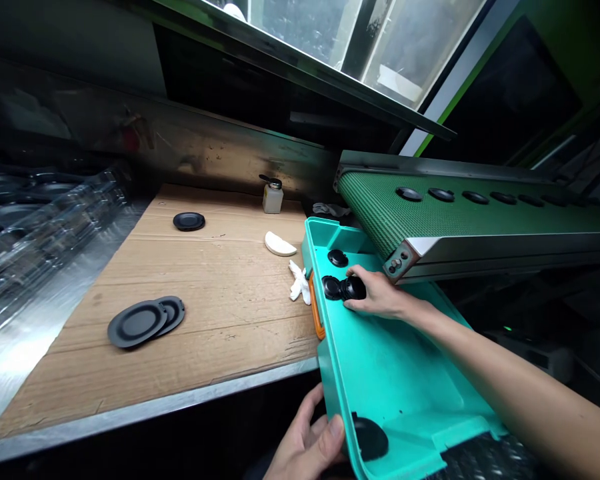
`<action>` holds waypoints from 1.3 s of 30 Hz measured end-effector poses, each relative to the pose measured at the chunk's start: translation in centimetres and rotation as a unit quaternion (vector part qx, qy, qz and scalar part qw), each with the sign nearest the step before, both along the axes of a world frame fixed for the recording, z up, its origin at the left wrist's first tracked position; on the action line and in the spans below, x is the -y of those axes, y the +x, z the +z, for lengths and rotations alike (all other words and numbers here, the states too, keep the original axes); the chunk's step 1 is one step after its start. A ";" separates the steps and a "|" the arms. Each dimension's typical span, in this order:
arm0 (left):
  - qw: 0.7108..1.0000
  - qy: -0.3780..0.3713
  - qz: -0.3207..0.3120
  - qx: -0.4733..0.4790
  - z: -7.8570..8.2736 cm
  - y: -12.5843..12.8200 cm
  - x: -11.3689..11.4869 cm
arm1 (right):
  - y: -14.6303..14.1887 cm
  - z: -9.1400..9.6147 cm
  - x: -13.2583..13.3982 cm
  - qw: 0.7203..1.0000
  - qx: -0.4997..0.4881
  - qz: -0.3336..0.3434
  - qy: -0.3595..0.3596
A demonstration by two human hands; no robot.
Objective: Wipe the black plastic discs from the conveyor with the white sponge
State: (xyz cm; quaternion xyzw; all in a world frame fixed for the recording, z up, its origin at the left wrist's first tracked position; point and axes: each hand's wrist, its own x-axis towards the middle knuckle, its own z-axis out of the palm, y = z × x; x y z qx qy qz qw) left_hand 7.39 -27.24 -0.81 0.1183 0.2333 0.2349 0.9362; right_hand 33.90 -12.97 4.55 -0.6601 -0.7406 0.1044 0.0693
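A teal plastic bin (405, 373) sits tilted under the end of a green conveyor belt (430, 213). My right hand (377, 293) reaches into the bin and is closed on a black round disc (354, 288). Two more black discs (331, 287) lie beside it in the bin, and another (370, 437) rests in the near corner. My left hand (307, 443) grips the bin's near left edge, thumb on the rim.
Several black discs (440, 195) ride on the belt. On the cardboard-covered bench (215, 293) lie two overlapping large discs (143, 321), one disc (189, 221), a small bottle (273, 195), a white wedge (280, 245) and a white rag (298, 282). Clear plastic trays (30, 220) are stacked at left.
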 end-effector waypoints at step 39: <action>0.994 0.077 -0.048 0.057 -3.3 0.3 -0.7 | -5.6 -0.3 -10.8 0.942 0.069 -0.329 0.004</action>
